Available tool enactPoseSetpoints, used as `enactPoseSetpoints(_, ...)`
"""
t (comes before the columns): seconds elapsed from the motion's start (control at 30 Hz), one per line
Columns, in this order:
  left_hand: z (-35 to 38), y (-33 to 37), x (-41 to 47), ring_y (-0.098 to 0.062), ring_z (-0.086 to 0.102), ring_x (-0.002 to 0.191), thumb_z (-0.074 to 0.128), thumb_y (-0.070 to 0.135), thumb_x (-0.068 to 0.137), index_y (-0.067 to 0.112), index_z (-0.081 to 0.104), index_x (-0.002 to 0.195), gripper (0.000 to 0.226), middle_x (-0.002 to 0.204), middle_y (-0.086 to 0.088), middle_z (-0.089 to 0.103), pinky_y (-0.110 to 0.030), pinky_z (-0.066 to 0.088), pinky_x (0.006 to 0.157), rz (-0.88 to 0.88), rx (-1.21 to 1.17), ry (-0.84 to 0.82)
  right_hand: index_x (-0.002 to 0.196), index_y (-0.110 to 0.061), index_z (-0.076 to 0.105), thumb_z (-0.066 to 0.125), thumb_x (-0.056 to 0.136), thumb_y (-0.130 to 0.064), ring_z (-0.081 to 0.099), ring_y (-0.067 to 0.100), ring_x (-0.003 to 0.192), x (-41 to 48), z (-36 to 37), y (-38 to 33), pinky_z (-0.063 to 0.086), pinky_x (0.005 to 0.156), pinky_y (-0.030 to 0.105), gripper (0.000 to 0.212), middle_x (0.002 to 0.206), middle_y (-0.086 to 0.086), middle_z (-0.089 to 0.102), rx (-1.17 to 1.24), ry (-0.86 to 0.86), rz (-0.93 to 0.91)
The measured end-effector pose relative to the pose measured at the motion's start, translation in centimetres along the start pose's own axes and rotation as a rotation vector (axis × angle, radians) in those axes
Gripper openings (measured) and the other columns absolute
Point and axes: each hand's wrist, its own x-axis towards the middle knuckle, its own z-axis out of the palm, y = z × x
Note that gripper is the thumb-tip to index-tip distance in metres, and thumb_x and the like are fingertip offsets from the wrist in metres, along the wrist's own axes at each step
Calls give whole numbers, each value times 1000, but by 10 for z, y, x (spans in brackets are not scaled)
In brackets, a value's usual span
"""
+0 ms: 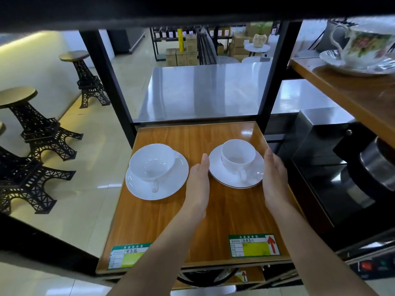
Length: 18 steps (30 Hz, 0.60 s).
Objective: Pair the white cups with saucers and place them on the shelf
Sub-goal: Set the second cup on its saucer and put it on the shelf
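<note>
- My left hand lies flat and released on the shelf, fingers straight and together, its edge just beside the left rim of the right saucer; I can't tell whether it touches.
- My right hand is likewise released, palm turned inward, fingers extended along the right rim of that saucer; contact is not clear to me.
- Neither hand grasps anything; the two flank the right pair, one on each side.
- The right cup stands upright on the right saucer, handle towards me. That saucer has a thin dark line round its rim.
- The left cup stands upright on the left saucer, set towards the saucer's far left side, handle also towards me. It is wider and shallower than the right cup.
- Both pairs sit at the far half of the wooden shelf, side by side and apart from each other, with my left hand between them.
- Two green and yellow labels are stuck at the near edge of the shelf; the right one bears a red arrow.
- On a higher shelf at upper right I see a floral cup on its own saucer.
- Tower-shaped stools stand on the floor to the left.
- A black appliance with a steel part sits to the right, below the higher shelf.
</note>
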Motion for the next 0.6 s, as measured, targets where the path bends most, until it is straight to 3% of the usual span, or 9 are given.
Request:
enactPoseSetpoints(0.1,1,-1,-2,-15,49,115,31,55,92,26,47,131,52,121,9,53,-36,31,101,-21,-35,-2,134,-25,44,35,90,-56,49,19,118,-1,-2,2,41,86,31,54,134,2,52,1,6,-13)
enactPoseSetpoints(0.23,1,-4,-1,-10,46,107,33,56,92,31,49,121,41,113,12,52,-36,30,98,-14,-44,23,131,-26,45,38,90,-56,50,20,118,-3,-4,5,44,95,37,51,132,2,53,5,-24,-10)
enactPoseSetpoints(0.3,0,-7,1,-13,48,109,36,57,91,34,50,105,30,106,13,54,-36,32,95,-11,-34,39,131,-26,45,39,90,-55,50,18,116,-3,-6,6,45,92,35,51,130,-1,53,2,-46,-14)
enactPoseSetpoints(0.37,0,-8,2,-15,50,108,40,55,90,37,49,89,21,97,16,54,-33,34,92,-3,-37,61,131,-27,45,40,90,-55,48,11,109,-3,-7,7,42,79,22,50,123,-8,51,-1,-60,-27)
enactPoseSetpoints(0.47,-1,-11,7,-15,51,108,42,53,90,38,49,87,17,96,16,55,-33,36,92,12,-51,72,131,-28,46,41,89,-54,45,6,103,-4,-5,8,34,67,14,50,114,-14,46,0,-60,-39)
enactPoseSetpoints(0.6,-2,-12,8,-15,51,107,41,54,91,37,48,87,19,94,16,54,-33,35,90,2,-48,65,128,-27,48,42,90,-52,47,8,104,-6,-4,8,38,72,18,46,110,-15,50,-5,-56,-55)
